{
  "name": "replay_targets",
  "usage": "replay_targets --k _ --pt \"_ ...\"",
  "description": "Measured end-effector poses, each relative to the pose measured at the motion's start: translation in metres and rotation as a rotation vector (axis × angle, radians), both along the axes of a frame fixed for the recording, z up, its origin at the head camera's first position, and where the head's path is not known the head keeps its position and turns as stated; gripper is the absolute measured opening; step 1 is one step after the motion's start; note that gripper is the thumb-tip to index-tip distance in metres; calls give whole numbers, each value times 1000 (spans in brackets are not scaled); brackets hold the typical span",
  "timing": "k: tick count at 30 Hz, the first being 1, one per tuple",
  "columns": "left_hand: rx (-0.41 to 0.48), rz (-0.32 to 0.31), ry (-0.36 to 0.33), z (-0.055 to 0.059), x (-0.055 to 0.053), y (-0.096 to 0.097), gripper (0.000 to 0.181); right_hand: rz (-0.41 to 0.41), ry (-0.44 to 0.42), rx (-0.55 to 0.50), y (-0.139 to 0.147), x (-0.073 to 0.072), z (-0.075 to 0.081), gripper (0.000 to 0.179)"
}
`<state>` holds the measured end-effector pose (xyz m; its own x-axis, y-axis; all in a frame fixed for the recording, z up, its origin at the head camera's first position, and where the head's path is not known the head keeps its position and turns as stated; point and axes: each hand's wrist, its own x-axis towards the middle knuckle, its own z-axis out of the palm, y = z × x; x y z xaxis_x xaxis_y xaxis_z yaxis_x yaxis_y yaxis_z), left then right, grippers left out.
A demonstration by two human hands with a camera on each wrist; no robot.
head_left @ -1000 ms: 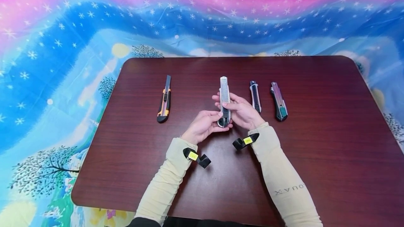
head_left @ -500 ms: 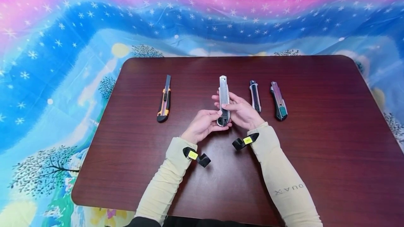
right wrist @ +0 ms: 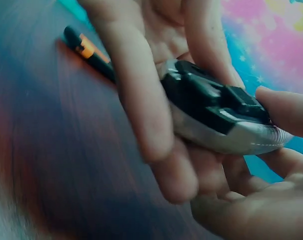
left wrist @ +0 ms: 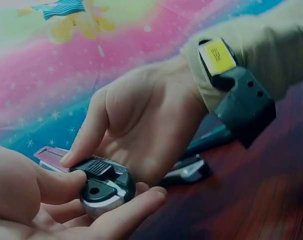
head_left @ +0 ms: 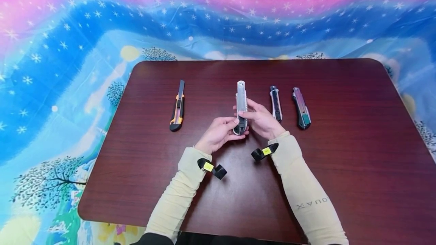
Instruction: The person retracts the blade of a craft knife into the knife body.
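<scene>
A silver-and-black snap-off utility knife (head_left: 241, 99) is held between both hands above the middle of the table, its flat front end pointing away from me. My left hand (head_left: 218, 131) grips its black rear end, thumb on top and fingers beneath. Farther up the body, my right hand (head_left: 263, 121) pinches it, the thumb pressing on the black slider area and the fingers passing behind. In the left wrist view the slider (left wrist: 99, 167) shows ridges just beside the right thumb. The right wrist view shows the knife's rounded silver side (right wrist: 216, 132) between the fingers of both hands.
A yellow-and-black utility knife (head_left: 177, 110) with its blade out lies at the left of the brown table (head_left: 136, 169). To the right lie a grey-and-black utility knife (head_left: 276, 103) and a green-and-black one (head_left: 301, 110). A patterned cloth (head_left: 218, 18) hangs behind the table.
The right fingertips behind the knife have drawn in a little toward it. Both hands keep their hold, and the other knives lie where they were.
</scene>
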<state>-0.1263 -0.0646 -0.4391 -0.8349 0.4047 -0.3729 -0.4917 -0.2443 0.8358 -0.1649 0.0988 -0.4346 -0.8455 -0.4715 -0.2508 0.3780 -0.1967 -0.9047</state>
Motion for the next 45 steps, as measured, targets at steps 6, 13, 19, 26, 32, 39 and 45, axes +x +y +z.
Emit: replay_targets --k 6,13,19,26,32,39,45 --pt "-87 -9 69 -5 0 -2 37 -63 148 210 -5 2 -6 56" --pt "-120 43 84 -8 2 -3 38 -110 410 632 -13 7 -5 44" --pt "-212 109 125 -10 4 -1 36 -126 473 852 -22 13 -3 44" --pt "-341 163 206 -11 5 0 29 -143 481 942 -27 14 -3 43" --pt "-466 134 261 -13 5 -3 24 -138 465 993 -26 10 -4 44" --pt "-642 64 319 -14 5 -8 24 -96 446 1030 -25 4 -5 53" --pt "-969 142 433 -14 1 -29 35 -103 482 1151 -17 -8 -6 50"
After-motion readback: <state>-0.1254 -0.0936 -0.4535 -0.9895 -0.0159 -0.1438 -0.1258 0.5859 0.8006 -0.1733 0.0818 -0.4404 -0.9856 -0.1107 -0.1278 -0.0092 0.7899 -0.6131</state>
